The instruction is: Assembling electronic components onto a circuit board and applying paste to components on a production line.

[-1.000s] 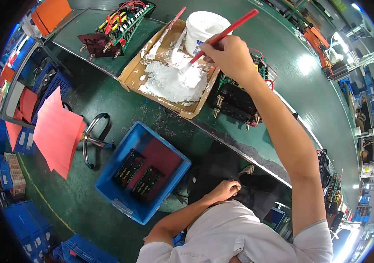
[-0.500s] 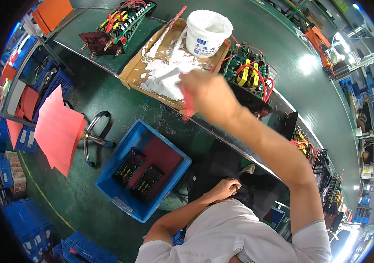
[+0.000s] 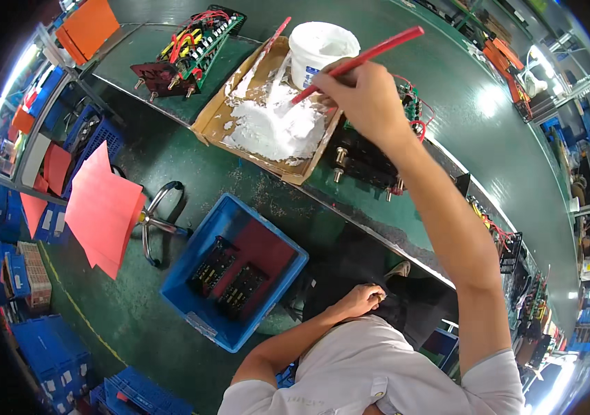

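My right hand (image 3: 372, 100) grips a long red stick-like tool (image 3: 393, 43) over a shallow cardboard tray (image 3: 206, 123). The tool's lower end reaches the white paste (image 3: 267, 131) spread across the tray floor; its tip is hard to make out. At the tray's back right stands a white bucket (image 3: 302, 59) smeared with paste. Another paste-coated stick (image 3: 278, 38) leans along the tray's far left side. Near my lap, my left hand (image 3: 361, 300) is curled closed, and whatever sits in its fingers is too small to name.
Beside the tray stands a circuit assembly (image 3: 364, 162) with a dark panel and metal posts, partly behind my right arm. A similar assembly (image 3: 188, 52) is at the bench's far left. On the floor, a blue bin (image 3: 170, 290) holds dark boards. Pink sheets (image 3: 101, 211) lie left of it.
My right hand has lifted and moved right and away from me, tilting the red tool so its free end points up right. The left hand still rests closed near my lap.
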Tool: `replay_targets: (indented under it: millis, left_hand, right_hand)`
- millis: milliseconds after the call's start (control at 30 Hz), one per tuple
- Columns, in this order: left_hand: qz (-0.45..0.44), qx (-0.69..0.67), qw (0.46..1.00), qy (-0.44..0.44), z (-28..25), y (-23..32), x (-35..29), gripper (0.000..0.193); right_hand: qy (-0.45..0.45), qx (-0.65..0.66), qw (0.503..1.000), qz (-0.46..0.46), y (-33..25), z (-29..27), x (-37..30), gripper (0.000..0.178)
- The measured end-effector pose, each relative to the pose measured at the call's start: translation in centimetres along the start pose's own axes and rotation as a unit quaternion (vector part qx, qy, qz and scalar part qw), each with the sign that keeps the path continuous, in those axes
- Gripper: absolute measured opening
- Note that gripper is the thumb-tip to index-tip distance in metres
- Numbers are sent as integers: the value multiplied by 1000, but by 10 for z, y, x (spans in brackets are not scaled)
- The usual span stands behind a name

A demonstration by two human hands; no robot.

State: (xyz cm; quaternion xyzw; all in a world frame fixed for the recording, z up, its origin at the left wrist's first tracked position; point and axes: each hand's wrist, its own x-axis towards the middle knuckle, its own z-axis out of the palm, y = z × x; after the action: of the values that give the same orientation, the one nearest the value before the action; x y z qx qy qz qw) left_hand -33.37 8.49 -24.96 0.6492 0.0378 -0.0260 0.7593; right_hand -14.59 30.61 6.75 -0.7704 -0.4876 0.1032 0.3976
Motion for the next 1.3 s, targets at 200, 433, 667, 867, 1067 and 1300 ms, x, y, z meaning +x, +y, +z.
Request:
replay_targets:
  millis: [200, 433, 667, 867, 1067, 1300]
  left_hand:
    - [-8, 1, 1000, 3, -2, -1, -1, 16]
    - [2, -16, 1000, 20, -4, 4, 0, 12]
    - [-1, -19, 1000, 14, -4, -4, 1, 14]
    - [7, -15, 1000, 16, -4, -4, 0, 13]
    - [3, -22, 1000, 14, -3, -3, 1, 14]
    - [7, -16, 1000, 14, -5, -1, 0, 13]
  right_hand:
    - [-43, 116, 990, 74, 22, 7, 35, 25]
    - [-63, 96, 989, 89, 36, 13, 42, 23]
    - [-76, 84, 992, 51, 38, 14, 34, 22]
    - [-102, 130, 986, 23, 34, 5, 24, 22]
    - [-128, 255, 956, 63, 35, 4, 27, 24]
    - [-178, 178, 965, 67, 39, -12, 37, 23]
